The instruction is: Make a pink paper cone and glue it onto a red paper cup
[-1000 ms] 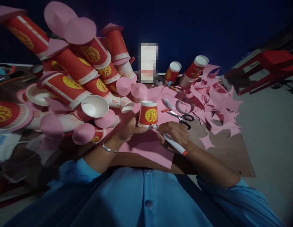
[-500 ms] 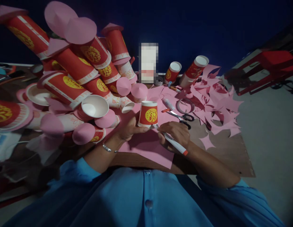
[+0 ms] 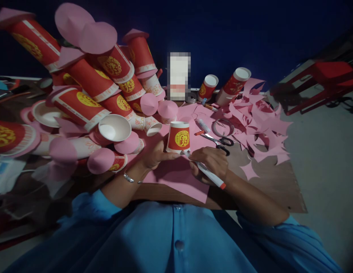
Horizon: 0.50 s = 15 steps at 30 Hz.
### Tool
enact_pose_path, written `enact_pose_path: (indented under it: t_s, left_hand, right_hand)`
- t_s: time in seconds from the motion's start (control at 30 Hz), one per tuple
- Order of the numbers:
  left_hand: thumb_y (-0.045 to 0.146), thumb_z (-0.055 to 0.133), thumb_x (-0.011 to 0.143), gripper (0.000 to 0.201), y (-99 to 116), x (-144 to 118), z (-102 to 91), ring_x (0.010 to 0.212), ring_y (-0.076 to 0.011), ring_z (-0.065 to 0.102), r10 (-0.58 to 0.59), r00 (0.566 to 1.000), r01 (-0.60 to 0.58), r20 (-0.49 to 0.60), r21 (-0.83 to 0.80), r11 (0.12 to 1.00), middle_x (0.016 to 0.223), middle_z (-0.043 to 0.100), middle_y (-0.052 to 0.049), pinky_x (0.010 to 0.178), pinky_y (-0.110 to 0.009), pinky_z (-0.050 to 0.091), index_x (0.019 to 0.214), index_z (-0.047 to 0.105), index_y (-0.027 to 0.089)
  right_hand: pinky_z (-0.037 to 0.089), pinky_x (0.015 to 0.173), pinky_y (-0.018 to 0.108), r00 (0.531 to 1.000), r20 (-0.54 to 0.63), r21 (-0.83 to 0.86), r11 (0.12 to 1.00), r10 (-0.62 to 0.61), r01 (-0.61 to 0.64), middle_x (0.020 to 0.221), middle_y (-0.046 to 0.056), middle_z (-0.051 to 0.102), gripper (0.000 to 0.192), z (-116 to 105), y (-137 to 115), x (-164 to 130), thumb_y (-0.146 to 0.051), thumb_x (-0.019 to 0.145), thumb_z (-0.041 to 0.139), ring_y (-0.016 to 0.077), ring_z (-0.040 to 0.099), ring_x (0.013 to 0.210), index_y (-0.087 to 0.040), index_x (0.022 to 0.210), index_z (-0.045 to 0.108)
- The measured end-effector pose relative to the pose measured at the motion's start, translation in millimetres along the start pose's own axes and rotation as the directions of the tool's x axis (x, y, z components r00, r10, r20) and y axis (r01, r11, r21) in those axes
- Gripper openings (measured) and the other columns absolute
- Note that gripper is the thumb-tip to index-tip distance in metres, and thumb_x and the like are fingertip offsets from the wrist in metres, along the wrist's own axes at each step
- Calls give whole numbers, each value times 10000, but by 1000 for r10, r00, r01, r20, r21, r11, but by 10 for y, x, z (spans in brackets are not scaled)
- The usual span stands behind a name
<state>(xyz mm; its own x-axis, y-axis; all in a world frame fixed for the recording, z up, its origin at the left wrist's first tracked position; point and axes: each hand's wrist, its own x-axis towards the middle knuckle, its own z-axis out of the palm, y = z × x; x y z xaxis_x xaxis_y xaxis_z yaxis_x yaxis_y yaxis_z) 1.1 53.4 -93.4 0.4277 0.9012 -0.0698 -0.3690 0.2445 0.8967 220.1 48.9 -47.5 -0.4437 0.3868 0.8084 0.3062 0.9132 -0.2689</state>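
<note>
Head cam, left to right. Left half of frame: big heap of red paper cups with gold emblems (image 3: 88, 100), many w/ pink paper discs over their mouths, several lying on their sides; one open white-lined cup (image 3: 114, 128) faces the lens near centre-left. Judged as finished or part-finished pieces.

Centre: person's left hand (image 3: 155, 153) closed around the base of an upturned red paper cup with gold emblem (image 3: 178, 137), pressing it mouth-down on a flat pink paper sheet (image 3: 179, 178) at lower centre. Sheet lies on a brown wooden board (image 3: 276, 185).

Just right of cup: right hand (image 3: 209, 163) gripping a white marker pen with red end (image 3: 208, 173), fingers tight on barrel, tip touching sheet at the cup's rim, right side. Reads as tracing the rim; any drawn line hidden by cup and hands, so portion done can't be told. Sheet's visible edges are uncut.

Behind right hand: black-handled scissors (image 3: 220, 141), idle, beside a second white marker (image 3: 202, 126) and a tape ring (image 3: 222, 127). Upper right of centre: two upright cups (image 3: 223, 85). Right: heap of pink paper offcuts (image 3: 256, 121), star-like scraps, indicating many discs already cut.
</note>
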Motion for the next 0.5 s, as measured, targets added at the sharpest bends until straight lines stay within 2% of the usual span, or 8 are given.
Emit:
enact_pose_path:
  t_s: [0.13,0.3,0.5]
  left_hand:
    - [320,940,722,734,5,-1,0,1213,-352,726,4,1000,-4,2,17,1000,1174,811,-132,1062,-466,553,1385,659,182]
    - [339,929,740,708,0,-4,-7,1214,-372,724,3,1000,-4,13,33,999,1170,812,-138,1077,-508,542,1379,663,187]
    - [345,932,734,794,14,0,13,1247,-383,707,-12,1000,11,13,27,1000,1213,797,-153,1065,-505,558,1446,618,187]
  right_hand:
    - [584,597,277,1000,-2,-12,1000,-6,6,760,27,746,106,12,9,3,-155,954,632,167,733,646,-181,1056,644]
    - [585,607,276,1000,22,-6,1000,0,0,771,31,756,102,7,1,3,-135,929,665,159,735,644,-169,1025,658]
    - [591,604,263,1000,14,-22,1000,-13,13,781,31,779,56,27,7,1,-171,985,622,141,738,657,-187,1032,648]
